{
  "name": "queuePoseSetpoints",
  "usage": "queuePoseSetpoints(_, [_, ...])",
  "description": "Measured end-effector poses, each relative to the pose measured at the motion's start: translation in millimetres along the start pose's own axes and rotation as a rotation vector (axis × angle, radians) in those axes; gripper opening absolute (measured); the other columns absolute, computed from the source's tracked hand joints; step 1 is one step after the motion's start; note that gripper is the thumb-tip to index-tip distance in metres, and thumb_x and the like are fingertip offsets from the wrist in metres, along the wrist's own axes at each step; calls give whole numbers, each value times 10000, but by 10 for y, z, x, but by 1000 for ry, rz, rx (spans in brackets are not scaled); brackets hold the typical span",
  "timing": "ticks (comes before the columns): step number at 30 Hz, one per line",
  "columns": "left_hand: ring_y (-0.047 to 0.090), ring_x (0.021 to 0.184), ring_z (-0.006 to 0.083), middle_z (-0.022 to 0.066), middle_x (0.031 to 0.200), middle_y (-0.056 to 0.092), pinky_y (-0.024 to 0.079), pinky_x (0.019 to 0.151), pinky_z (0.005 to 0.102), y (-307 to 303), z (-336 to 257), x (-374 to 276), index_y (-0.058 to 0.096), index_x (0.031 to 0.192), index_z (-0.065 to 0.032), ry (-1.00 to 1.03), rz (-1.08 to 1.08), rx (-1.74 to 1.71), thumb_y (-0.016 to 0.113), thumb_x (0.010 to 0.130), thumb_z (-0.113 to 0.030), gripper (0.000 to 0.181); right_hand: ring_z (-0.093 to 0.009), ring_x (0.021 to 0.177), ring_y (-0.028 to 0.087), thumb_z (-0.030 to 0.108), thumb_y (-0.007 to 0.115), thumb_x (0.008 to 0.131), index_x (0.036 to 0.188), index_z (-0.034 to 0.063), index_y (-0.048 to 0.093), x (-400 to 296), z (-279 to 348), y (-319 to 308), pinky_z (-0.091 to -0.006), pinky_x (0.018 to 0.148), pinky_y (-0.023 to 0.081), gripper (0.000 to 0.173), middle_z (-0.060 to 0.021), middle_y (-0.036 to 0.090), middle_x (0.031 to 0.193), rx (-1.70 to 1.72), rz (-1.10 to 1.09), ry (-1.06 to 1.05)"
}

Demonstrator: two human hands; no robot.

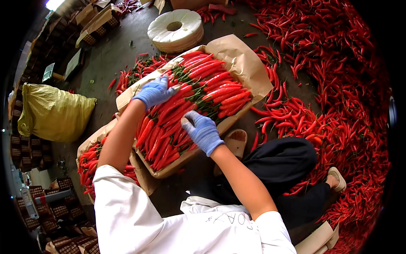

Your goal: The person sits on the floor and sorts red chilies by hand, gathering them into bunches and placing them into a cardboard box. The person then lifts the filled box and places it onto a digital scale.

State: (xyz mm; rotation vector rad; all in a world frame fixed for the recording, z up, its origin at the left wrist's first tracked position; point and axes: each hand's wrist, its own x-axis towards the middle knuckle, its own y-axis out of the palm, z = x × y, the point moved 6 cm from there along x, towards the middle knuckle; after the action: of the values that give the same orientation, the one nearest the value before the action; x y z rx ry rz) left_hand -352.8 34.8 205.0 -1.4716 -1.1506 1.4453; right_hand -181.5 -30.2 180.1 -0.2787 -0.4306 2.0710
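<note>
In front of me stands a box lined with brown paper [236, 57], filled with rows of red chili peppers [219, 87] whose green stems meet along the middle. My left hand [155, 91], in a blue knit glove, rests over the peppers at the box's left side, thumb and fingers apart; whether it grips a pepper is hidden. My right hand [203, 128], also gloved in blue, is above the near rows with its fingers curled and thumb against them. No pepper plainly shows in it.
A second paper-lined box of chilies [90, 162] stands at the left, near a yellow woven sack [58, 112]. Beyond the box lies a white foam ring [176, 30]. A large heap of loose chilies [342, 95] covers the floor at right. Brown crates [63, 211] stand lower left.
</note>
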Motion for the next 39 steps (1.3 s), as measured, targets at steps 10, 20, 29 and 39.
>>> queuePoseSetpoints(10, [286, 1249, 310, 129, 1364, 296, 199, 975, 562, 273, -80, 134, 324, 1319, -154, -193, -402, -110, 331, 810, -605, 680, -216, 635, 609, 145, 493, 782, 954, 119, 505, 0, 116, 124, -347, 514, 489, 175, -76, 553, 766, -650, -88, -290])
queuePoseSetpoints(20, [279, 1251, 308, 158, 1346, 311, 170, 996, 542, 383, -273, -51, 342, 1306, -141, -152, -501, 11, 367, 833, -527, 611, -230, 681, 583, 215, 575, 751, 947, 132, 527, -9, 112, 125, -364, 565, 475, 218, -82, 526, 787, -696, 34, -288])
queuePoseSetpoints(29, [315, 1227, 299, 90, 1327, 369, 165, 987, 543, 338, -366, -131, 394, 1285, -176, -66, -634, 81, 398, 837, -458, 530, -259, 682, 572, 223, 600, 737, 925, 132, 548, -57, 20, 73, -373, 570, 467, 215, -94, 526, 793, -573, -5, -341])
queuePoseSetpoints(39, [240, 1271, 311, 115, 1385, 265, 149, 1003, 517, 219, -305, -343, 315, 1325, -149, -128, -535, 177, 373, 857, -427, 547, -289, 795, 578, 217, 569, 778, 1035, 139, 530, -63, 34, 8, -399, 675, 472, 271, -116, 544, 919, -368, 54, -294])
